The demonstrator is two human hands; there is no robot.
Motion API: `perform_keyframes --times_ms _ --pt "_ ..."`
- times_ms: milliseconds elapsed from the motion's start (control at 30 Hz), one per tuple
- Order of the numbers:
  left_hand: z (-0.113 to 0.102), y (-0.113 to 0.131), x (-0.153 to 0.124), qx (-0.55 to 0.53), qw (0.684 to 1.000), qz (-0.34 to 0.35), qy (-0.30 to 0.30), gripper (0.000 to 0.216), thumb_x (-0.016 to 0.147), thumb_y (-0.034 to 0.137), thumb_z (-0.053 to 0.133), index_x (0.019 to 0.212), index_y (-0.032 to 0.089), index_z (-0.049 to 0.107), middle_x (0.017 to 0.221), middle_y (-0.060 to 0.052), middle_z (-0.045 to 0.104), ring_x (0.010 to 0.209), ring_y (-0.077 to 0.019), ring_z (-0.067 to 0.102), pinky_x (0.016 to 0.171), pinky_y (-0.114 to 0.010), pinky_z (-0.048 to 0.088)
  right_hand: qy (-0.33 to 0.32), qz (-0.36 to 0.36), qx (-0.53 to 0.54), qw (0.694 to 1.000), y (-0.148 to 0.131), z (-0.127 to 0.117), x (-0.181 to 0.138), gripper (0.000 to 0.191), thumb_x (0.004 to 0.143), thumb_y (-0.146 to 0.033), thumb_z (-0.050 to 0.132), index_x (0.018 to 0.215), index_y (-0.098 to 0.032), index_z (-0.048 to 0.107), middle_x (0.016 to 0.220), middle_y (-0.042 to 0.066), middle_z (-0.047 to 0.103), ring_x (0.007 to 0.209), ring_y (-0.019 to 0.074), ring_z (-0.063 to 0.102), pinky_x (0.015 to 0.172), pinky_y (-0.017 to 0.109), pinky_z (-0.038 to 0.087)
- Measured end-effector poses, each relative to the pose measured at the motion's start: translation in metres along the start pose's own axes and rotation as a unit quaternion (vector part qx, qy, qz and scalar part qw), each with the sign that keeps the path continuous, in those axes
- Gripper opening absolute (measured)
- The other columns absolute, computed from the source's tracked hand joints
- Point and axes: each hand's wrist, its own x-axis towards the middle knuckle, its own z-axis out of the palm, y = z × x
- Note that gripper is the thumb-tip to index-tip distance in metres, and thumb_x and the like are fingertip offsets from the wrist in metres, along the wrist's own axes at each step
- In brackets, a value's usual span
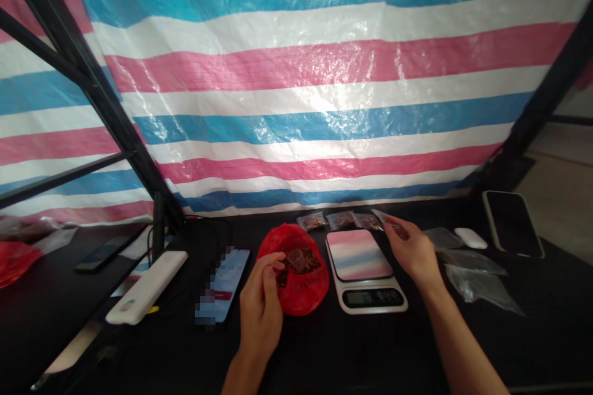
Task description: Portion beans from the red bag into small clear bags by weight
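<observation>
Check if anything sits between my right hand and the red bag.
Yes, the scale sits between your right hand and the red bag, just left of the hand.

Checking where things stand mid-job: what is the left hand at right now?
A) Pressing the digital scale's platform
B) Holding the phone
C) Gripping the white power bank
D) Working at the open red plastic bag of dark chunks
D. The left hand is at the mouth of the red plastic bag, its fingers beside the dark chunks.
</observation>
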Motion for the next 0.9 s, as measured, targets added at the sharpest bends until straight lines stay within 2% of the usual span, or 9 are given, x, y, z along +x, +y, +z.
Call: perform_keyframes --times_ms 100,200,300,367,433,533,633,767,900 --pt "0.0 0.0 0.0 0.005 1.0 0.013 0.004 0.037 0.106 0.039 0.039 0.103 0.019 0.07 0.093 -0.006 0.072 0.087 -0.0177 0.068 0.081 -0.029 0.054 0.015 -0.047 -0.117 0.992 0.011 -0.007 -0.002 0.042 0.085 -0.039 0.049 0.103 -0.016 0.079 0.115 0.017 0.075 0.105 0.0343 0.07 0.096 0.051 0.054" --pt "-0.002 0.0 0.0 0.014 1.0 0.021 0.005 0.037 0.106 0.039 0.039 0.097 0.019 0.07 0.087 -0.005 0.07 0.08 -0.0176 0.067 0.075 -0.029 0.054 0.064 -0.03 -0.264 0.962 0.034 -0.019 -0.005 0.037 0.084 -0.037 0.048 0.089 -0.02 0.081 0.134 0.016 0.068 0.13 0.0447 0.053 0.103 0.065 0.045" --pt "-0.005 0.002 0.001 0.025 0.999 0.031 0.009 0.037 0.105 0.038 0.04 0.094 0.019 0.069 0.084 -0.005 0.069 0.077 -0.0179 0.066 0.072 -0.029 0.054 0.014 0.006 -0.322 0.946 0.054 -0.029 -0.006 0.033 0.083 -0.036 0.05 0.079 -0.021 0.079 0.121 0.016 0.074 0.134 0.0483 0.049 0.103 0.07 0.041" --pt "-0.006 0.003 0.001 0.031 0.999 0.042 0.014 0.035 0.105 0.036 0.04 0.093 0.019 0.069 0.082 -0.005 0.068 0.076 -0.0176 0.065 0.071 -0.028 0.054 0.016 0.002 -0.317 0.948 0.053 -0.032 -0.006 0.034 0.083 -0.035 0.049 0.083 -0.019 0.079 0.111 0.016 0.077 0.131 0.049 0.052 0.103 0.073 0.039" --pt "-0.005 0.004 0.001 0.035 0.997 0.06 0.018 0.033 0.105 0.032 0.041 0.093 0.019 0.069 0.081 -0.004 0.067 0.074 -0.0168 0.065 0.069 -0.027 0.054 0.069 -0.036 -0.274 0.959 0.035 -0.034 -0.006 0.039 0.086 -0.035 0.046 0.097 -0.016 0.078 0.117 0.017 0.075 0.126 0.0478 0.056 0.103 0.074 0.039" --pt "-0.001 0.007 0.0 0.044 0.994 0.103 0.019 0.025 0.103 0.025 0.045 0.095 0.021 0.068 0.086 -0.004 0.07 0.08 -0.0169 0.067 0.074 -0.028 0.055 0.088 -0.133 -0.101 0.982 -0.014 -0.029 -0.014 0.039 0.089 -0.034 0.048 0.112 -0.016 0.076 0.12 0.016 0.074 0.113 0.0354 0.067 0.103 0.057 0.049" --pt "0.008 0.009 -0.004 0.082 0.987 0.14 -0.006 0.023 0.096 0.025 0.06 0.118 0.022 0.066 0.114 -0.008 0.072 0.109 -0.0228 0.068 0.097 -0.037 0.055 -0.074 -0.173 0.093 0.978 -0.067 -0.013 -0.039 0.03 0.095 -0.036 0.056 0.113 -0.023 0.076 0.12 0.01 0.074 0.114 0.0269 0.068 0.104 0.043 0.051" --pt "0.019 0.005 -0.009 0.123 0.984 0.099 -0.079 0.066 0.088 0.033 0.072 0.148 0.023 0.047 0.148 -0.015 0.057 0.138 -0.032 0.054 0.114 -0.054 0.044 -0.333 -0.152 0.227 0.902 -0.114 0.01 -0.081 0.027 0.099 -0.035 0.056 0.113 -0.027 0.077 0.122 0.007 0.075 0.113 0.0229 0.069 0.101 0.037 0.054" --pt "0.016 -0.004 -0.005 0.072 0.995 0.01 -0.061 0.05 0.094 0.032 0.062 0.142 0.023 0.053 0.144 -0.014 0.061 0.134 -0.0308 0.057 0.114 -0.054 0.044 -0.432 -0.101 0.251 0.86 -0.128 0.024 -0.097 0.033 0.099 -0.043 0.058 0.122 -0.026 0.075 0.124 0.007 0.075 0.115 0.0235 0.069 0.103 0.038 0.053"
